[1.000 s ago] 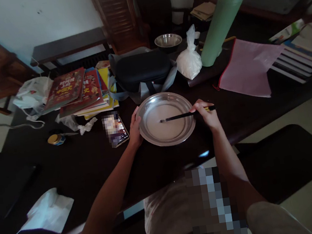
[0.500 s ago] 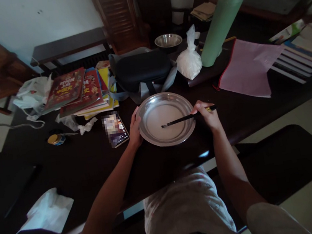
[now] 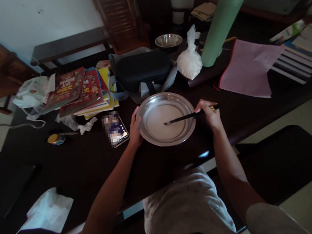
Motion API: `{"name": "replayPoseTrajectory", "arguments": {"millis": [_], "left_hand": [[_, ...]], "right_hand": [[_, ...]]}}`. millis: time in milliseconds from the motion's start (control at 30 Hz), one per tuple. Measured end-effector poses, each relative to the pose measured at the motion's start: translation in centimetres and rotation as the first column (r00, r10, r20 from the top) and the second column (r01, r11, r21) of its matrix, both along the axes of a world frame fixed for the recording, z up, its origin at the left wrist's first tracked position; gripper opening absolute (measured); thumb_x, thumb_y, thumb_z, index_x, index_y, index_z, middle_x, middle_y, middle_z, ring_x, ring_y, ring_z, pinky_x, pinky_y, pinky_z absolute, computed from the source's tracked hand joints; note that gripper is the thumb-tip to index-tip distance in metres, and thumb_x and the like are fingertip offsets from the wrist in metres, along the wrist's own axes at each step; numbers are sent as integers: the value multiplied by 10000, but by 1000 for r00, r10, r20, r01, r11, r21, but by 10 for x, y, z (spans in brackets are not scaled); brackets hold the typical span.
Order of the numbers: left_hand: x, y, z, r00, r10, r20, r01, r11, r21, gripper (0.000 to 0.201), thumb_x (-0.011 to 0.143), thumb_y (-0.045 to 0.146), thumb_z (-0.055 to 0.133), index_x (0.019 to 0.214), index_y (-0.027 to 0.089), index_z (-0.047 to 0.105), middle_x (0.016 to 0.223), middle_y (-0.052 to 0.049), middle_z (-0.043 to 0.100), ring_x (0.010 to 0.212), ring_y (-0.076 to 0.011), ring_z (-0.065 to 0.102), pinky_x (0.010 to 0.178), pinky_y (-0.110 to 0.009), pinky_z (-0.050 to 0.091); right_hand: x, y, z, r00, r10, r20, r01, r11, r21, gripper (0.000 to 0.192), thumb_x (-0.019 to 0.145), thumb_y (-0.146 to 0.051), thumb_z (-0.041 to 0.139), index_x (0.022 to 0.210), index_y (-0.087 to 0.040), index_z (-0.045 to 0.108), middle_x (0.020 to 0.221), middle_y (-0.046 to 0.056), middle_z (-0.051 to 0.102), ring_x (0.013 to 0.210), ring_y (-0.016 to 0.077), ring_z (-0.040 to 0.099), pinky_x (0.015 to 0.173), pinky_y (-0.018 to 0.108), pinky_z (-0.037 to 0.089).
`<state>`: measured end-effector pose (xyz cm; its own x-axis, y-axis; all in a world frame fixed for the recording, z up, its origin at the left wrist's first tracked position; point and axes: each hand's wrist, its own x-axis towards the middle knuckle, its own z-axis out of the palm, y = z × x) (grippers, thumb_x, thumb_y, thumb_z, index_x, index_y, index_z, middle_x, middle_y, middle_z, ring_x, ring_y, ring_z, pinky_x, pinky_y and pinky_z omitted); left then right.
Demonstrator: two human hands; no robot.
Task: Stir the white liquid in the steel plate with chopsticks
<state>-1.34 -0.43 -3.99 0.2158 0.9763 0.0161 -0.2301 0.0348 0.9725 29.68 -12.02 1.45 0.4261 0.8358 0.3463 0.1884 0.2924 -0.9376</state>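
A shallow round metal bowl (image 3: 170, 141) stands on the dark table in front of me, with a milky white liquid (image 3: 160, 118) in its bottom. My left hand (image 3: 135, 128) grips the bowl's left rim, thumb on the edge and fingers around the outside. In my right hand (image 3: 208, 112), at the right rim, are black chopsticks (image 3: 183, 117) with gold-marked ends. They slant leftward over the rim, their tips in the liquid near the bowl's middle. A phone (image 3: 118, 130) with a lit screen lies just left of my left hand.
Behind the bowl sit a black case (image 3: 143, 70), a tied bag of white powder (image 3: 189, 64) and a tall green flask (image 3: 221, 30). Books (image 3: 68, 90) are stacked at the left. A small jar (image 3: 56, 139) and a paper sheet (image 3: 47, 211) lie nearer. A pink pouch (image 3: 249, 67) is at right.
My right hand has shifted slightly to the right, and the chopstick tips have moved a little right and up within the liquid. My left hand and the bowl stay put. The phone's screen picture differs.
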Motion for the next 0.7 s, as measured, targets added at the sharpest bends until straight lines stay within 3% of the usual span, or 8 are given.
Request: {"name": "replayPoseTrajectory", "arguments": {"millis": [133, 267, 433, 567, 700], "left_hand": [[0, -1, 2, 1000, 6, 16, -6, 1000, -3, 787, 812, 717, 879, 1466, 318, 694, 1608, -101, 694, 1546, -436, 589, 1293, -591, 479], [2, -1, 3, 1000, 4, 25, -4, 1000, 3, 793, 803, 717, 880, 1456, 308, 693, 1603, -115, 693, 1545, -443, 587, 1284, -602, 485], [2, -2, 5, 1000, 14, 19, -14, 1000, -7, 782, 797, 717, 882, 1442, 317, 698, 1588, -109, 701, 1540, -445, 589, 1286, -603, 481], [1, -2, 5, 1000, -2, 2, 2, 1000, 5, 775, 819, 726, 860, 1455, 317, 689, 1603, -108, 693, 1547, -442, 582, 1286, -604, 480], [1, -1, 4, 1000, 2, 0, -2, 1000, 3, 752, 825, 727, 854, 1447, 336, 696, 1591, -86, 704, 1555, -432, 579, 1287, -587, 484]], "right_hand": [[0, 0, 1, 996, 86, 35, -85, 996, -37, 569, 883, -791, 778, 618, -287, 781, 694, 19, 768, 721, 224, 725, 758, 400, 555], [0, 0, 2, 999, -16, 47, 16, 1000, -12, 598, 890, -820, 745, 616, -289, 772, 663, 15, 746, 713, 219, 701, 785, 408, 554], [-1, 0, 3, 996, 76, 47, -73, 996, -52, 605, 862, -828, 768, 597, -284, 765, 685, 23, 760, 719, 218, 710, 763, 398, 552], [-1, 0, 3, 999, -16, 33, 17, 1000, -22, 604, 889, -817, 746, 602, -286, 757, 653, 11, 735, 701, 212, 693, 776, 402, 558], [-1, -1, 2, 997, 64, 38, -62, 997, -40, 599, 895, -799, 754, 594, -280, 756, 664, 15, 742, 695, 209, 707, 747, 390, 559]]}}
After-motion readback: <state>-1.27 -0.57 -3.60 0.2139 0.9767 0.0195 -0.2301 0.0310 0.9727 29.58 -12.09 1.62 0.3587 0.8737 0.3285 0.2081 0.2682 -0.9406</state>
